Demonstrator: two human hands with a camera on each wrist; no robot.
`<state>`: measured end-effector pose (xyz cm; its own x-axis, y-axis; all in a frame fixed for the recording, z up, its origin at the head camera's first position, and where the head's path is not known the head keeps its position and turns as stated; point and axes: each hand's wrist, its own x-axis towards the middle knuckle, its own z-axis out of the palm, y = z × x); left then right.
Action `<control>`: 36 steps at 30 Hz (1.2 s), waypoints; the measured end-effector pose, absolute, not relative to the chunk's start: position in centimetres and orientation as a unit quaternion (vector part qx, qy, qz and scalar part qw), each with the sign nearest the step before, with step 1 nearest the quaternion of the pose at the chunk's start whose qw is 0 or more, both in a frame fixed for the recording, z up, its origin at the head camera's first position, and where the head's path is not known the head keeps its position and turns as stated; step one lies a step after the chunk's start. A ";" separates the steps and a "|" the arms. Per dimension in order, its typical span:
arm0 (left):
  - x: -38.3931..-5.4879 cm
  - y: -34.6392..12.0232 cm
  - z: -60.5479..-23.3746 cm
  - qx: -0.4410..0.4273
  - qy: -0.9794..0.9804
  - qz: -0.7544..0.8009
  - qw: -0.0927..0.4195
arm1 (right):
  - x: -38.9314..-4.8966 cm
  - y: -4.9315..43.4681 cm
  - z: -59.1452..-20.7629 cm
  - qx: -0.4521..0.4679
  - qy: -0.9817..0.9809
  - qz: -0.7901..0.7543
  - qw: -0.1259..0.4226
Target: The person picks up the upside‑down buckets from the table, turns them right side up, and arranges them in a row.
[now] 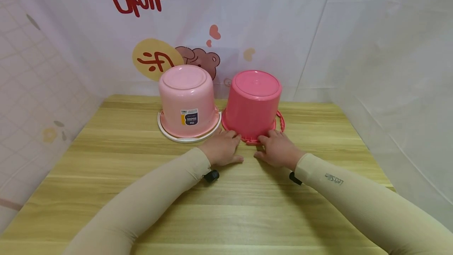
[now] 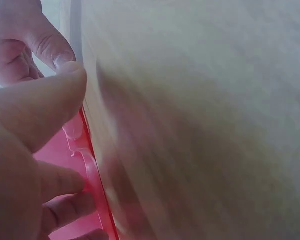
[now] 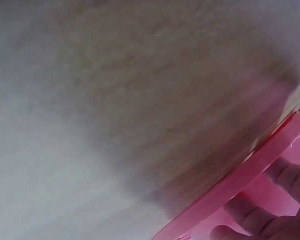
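A dark pink bucket (image 1: 253, 105) stands upside down on the table, its rim at the bottom. At the front left of that rim is my left hand (image 1: 222, 147), its fingertips against the rim and lower wall. My right hand (image 1: 279, 148) touches the rim at the front right, with fingers (image 3: 255, 215) lying over the edge onto the wall. Both thumbs point inward toward each other in front of the bucket. The pink handle (image 1: 281, 121) shows at the right side of the rim. Beside my left hand, a light pink bucket (image 1: 187, 97) also stands upside down.
A white handle (image 1: 187, 140) lies around the front of the light pink bucket's rim. Behind both buckets hangs a white printed curtain (image 1: 269, 23), and more cloth borders the wooden table (image 1: 226, 215) on the left and right.
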<state>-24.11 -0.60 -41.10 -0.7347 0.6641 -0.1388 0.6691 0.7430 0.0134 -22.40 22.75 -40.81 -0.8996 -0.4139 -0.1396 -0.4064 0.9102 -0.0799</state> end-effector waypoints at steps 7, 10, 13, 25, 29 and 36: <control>-24.3 -0.4 -41.0 0.364 0.929 -0.023 0.059 | -22.6 22.8 -40.8 -0.209 0.975 -0.026 0.070; -24.4 -0.3 -40.8 0.362 0.930 -0.015 0.061 | -22.5 22.9 -40.8 -0.208 0.976 -0.029 0.064; -24.4 -0.3 -40.6 0.363 0.929 -0.016 0.062 | -22.5 22.9 -40.8 -0.205 0.976 -0.034 0.061; -24.9 -0.3 -40.8 0.359 0.931 -0.002 0.073 | -22.7 23.0 -40.7 -0.197 0.978 -0.030 0.056; -25.0 -0.4 -40.8 0.360 0.930 -0.008 0.074 | -22.7 23.0 -40.7 -0.200 0.978 -0.019 0.061; -25.4 -0.3 -40.9 0.355 0.932 -0.001 0.070 | -22.8 22.7 -40.8 -0.196 0.978 -0.024 0.063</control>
